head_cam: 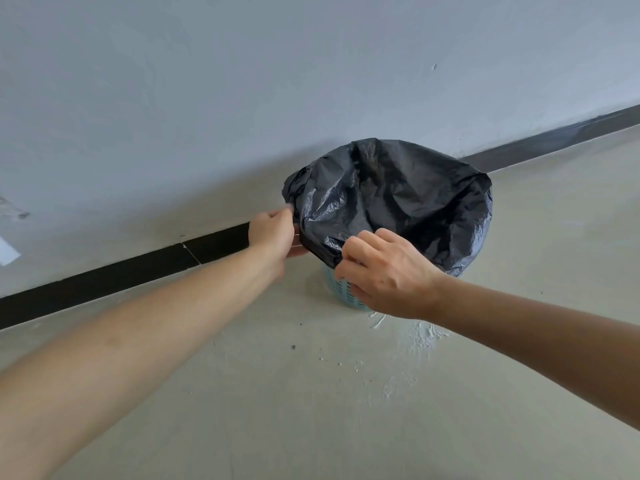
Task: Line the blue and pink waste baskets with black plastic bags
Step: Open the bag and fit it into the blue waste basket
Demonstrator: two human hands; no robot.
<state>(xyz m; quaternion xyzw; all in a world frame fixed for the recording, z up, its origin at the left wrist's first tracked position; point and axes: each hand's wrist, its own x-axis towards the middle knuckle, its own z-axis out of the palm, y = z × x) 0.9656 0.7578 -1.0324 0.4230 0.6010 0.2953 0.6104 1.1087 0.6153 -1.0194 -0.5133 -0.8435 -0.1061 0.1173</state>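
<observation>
A black plastic bag (398,199) is spread over the mouth of the blue perforated waste basket (341,289), which stands on the floor by the wall. The bag hangs down over the rim and hides most of the basket; only a patch of blue lattice shows below it. My left hand (273,233) pinches the bag's edge at the basket's left side. My right hand (384,271) grips the bag's folded edge at the near side. No pink basket is in view.
A grey wall with a black skirting strip (138,271) runs behind the basket. The concrete floor (311,410) has white plaster smears (419,337) just in front of the basket. A white scrap (7,252) is on the wall at the far left.
</observation>
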